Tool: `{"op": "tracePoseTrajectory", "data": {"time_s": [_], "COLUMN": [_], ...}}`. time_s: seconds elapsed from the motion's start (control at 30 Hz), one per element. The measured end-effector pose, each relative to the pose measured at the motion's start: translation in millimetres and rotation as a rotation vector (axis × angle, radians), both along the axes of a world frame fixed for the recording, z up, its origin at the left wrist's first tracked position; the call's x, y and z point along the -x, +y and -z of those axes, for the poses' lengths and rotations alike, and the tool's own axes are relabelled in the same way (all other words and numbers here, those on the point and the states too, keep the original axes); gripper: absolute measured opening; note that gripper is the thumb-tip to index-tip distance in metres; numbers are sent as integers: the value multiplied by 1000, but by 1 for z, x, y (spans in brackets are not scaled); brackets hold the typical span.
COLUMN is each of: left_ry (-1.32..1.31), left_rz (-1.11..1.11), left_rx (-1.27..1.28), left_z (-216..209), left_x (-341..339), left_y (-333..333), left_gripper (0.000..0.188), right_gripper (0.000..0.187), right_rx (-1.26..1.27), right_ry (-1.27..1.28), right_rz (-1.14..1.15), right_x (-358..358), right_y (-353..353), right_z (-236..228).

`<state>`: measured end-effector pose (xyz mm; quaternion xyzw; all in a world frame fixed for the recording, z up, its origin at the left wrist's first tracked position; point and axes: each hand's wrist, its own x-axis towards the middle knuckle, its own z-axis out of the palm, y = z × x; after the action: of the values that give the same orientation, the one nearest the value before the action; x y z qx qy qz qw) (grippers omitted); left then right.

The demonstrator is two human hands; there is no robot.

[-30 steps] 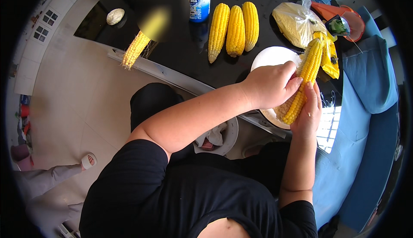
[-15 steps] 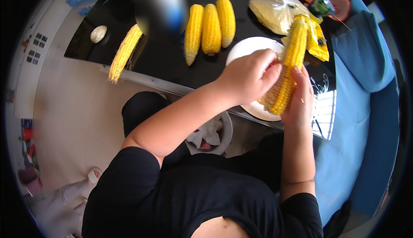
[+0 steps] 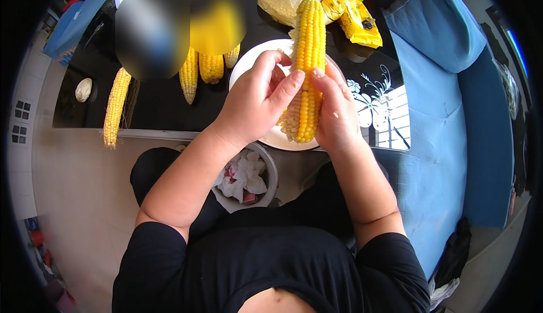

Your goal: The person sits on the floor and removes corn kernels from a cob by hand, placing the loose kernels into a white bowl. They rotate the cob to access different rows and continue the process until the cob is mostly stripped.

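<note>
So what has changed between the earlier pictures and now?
The view swung right, so the table slid left in the picture, and the held corn ear looks more upright. Someone's legs at lower left went out of view. The left hand and right hand stay on the ear; nothing was let go.

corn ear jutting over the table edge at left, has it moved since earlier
No, not visibly: the corn ear still juts over the near edge of the black table, right of the small white oval thing.

Head-worn fisheye, close, facing steeply down: shirt [image 3: 243, 256] bottom centre, left hand [image 3: 254, 101], right hand [image 3: 337, 115] above centre, table [image 3: 161, 109] upper half.
</note>
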<state>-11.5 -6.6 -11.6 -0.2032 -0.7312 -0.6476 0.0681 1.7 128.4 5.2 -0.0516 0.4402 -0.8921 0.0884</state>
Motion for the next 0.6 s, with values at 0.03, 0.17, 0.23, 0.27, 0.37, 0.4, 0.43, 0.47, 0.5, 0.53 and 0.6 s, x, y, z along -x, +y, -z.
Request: {"op": "tracePoseTrajectory", "data": {"time_s": [0.03, 0.17, 0.23, 0.27, 0.37, 0.4, 0.43, 0.47, 0.5, 0.53, 0.6], "left_ry": [12, 134, 246, 221, 199, 225, 252, 250, 248, 246, 222], "left_rz": [6, -25, -69, -53, -42, -63, -84, -81, -79, -76, -43], "left_rx": [23, 77, 169, 225, 370, 402, 435, 426, 417, 408, 216], "left_z": [1, 2, 3, 0, -6, -5, -5, -4, -4, -4, -1], "left_x": [0, 1, 1, 0, -4, -5, -5, -5, -4, -2, 2], "left_y": [-1, -2, -3, -4, -8, -9, -9, -10, -11, -11, -10], "left_gripper": [27, 23, 20, 19, 18, 18, 17, 17, 18, 18, 17], "right_gripper": [38, 44, 46, 46, 45, 44, 43, 43, 42, 41, 41], "right_rx": [-14, -102, -138, -135, -121, -113, -105, -104, -102, -100, -116], "right_ry": [12, 96, 139, 139, 124, 111, 97, 99, 101, 102, 105], "right_rz": [0, -15, -5, -6, -14, -22, -29, -22, -15, -8, -22], "right_x": [-1, -3, -5, -5, -5, -5, -5, -5, -6, -6, -6], "right_y": [-2, -3, -5, -6, -6, -5, -6, -6, -7, -7, -4], "right_z": [-1, 3, 5, 6, 7, 6, 6, 6, 5, 5, 4]}}
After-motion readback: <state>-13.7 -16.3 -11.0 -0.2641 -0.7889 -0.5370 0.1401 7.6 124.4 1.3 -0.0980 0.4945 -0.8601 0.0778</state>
